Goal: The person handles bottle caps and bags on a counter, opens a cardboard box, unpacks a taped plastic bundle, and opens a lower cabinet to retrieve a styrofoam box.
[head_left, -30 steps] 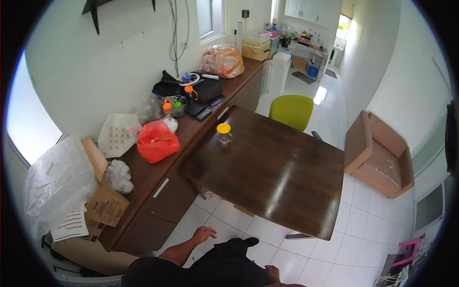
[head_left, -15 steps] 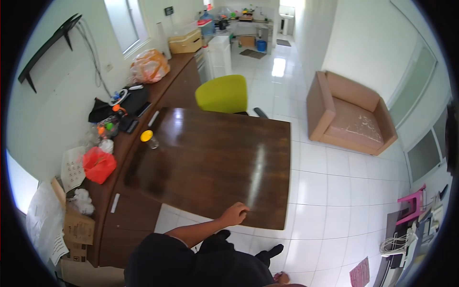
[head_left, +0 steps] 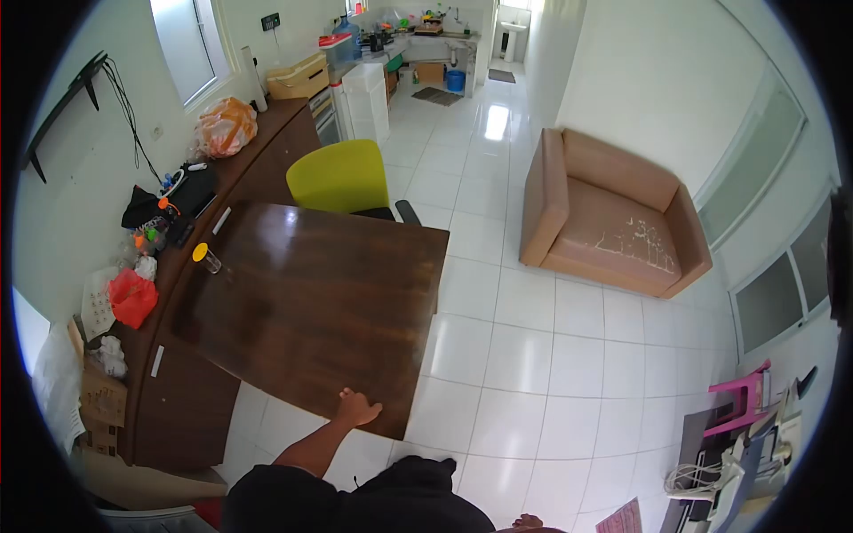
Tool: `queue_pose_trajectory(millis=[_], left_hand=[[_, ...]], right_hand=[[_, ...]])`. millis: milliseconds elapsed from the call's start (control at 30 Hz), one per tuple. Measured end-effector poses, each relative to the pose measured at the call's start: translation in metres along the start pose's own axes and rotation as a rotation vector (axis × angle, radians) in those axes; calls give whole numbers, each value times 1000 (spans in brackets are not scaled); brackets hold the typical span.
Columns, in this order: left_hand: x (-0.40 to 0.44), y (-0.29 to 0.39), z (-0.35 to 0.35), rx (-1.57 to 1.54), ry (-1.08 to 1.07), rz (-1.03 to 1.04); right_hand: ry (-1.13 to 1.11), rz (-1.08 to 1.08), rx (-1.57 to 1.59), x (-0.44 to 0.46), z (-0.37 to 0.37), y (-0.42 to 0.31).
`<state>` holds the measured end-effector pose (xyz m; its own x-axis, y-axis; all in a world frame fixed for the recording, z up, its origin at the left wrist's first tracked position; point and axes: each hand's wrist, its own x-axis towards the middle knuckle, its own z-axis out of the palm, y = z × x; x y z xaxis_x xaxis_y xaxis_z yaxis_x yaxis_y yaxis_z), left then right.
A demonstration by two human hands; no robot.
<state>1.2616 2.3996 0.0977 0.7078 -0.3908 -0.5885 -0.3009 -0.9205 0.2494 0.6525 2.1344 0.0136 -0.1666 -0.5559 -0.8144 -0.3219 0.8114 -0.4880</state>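
Observation:
My left hand (head_left: 357, 409) is over the near edge of the dark wooden table (head_left: 311, 302), its fingers partly spread and nothing seen in them. Low at the bottom edge, my right hand (head_left: 530, 522) shows only in part beside my dark clothing, and whether it holds anything is too small to tell. A glass jar with a yellow lid (head_left: 206, 257) stands at the table's far left corner area, away from both hands.
A green chair (head_left: 339, 178) is behind the table. Along the left wall, a brown cabinet (head_left: 191, 391) bears a red bag (head_left: 132, 298) and an orange-white bag (head_left: 227, 127). A brown armchair (head_left: 613, 218) and a pink stool (head_left: 742, 400) are on the right.
The view has turned to the right, so the table and jar sit further left. My left hand has moved from above the floor to the table's near edge.

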Motion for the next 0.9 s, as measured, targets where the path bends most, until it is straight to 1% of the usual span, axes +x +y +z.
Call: queue_pose_trajectory(millis=[67,100,167,200,267,333,367,467,533,567,600,633,667,700,733,767,833,867,900], left_hand=[[-8,2,-3,42,-4,8],[-12,7,-5,9,42,-18],[-24,15,-8,-56,130,-77],[-31,18,-9,-86,147,-106],[-31,25,-10,-152,204,-161],[-16,19,4,-182,273,-275],[-5,26,11,-196,311,-329],[29,81,6,-383,839,-228],[65,154,-36,-405,894,-131],[90,189,-61,-449,827,-23],[120,222,-79,-493,765,84],[155,254,-83,-548,768,214],[183,296,-97,-773,690,320],[241,322,-85,-846,617,459],[251,371,-112,-925,470,517],[267,409,-131,-863,304,568],[304,479,-148,-882,135,659],[311,507,-164,-769,70,672],[318,528,-183,-707,22,747]], right_hand=[[-18,-13,18,38,-8,-29],[-52,-24,19,60,-5,-41],[-121,-70,-60,56,23,-82],[-267,-52,-99,63,37,-101],[-378,-193,-437,64,77,-136],[-549,-319,-613,98,116,-167],[-547,-444,-816,94,136,-196],[-648,-494,-832,127,172,-270],[-481,-621,-949,147,186,-322],[-399,-684,-1010,161,188,-351],[-398,-1059,-1168,211,181,-366],[-386,-1447,-1299,256,179,-379],[-533,-826,-948,244,190,-414],[-418,-316,-475,228,203,-451],[-339,-213,-359,223,213,-483],[-337,-227,-367,224,225,-510],[-357,-243,-444,227,258,-555],[-375,-247,-484,229,277,-576],[-398,-252,-537,232,296,-595]])
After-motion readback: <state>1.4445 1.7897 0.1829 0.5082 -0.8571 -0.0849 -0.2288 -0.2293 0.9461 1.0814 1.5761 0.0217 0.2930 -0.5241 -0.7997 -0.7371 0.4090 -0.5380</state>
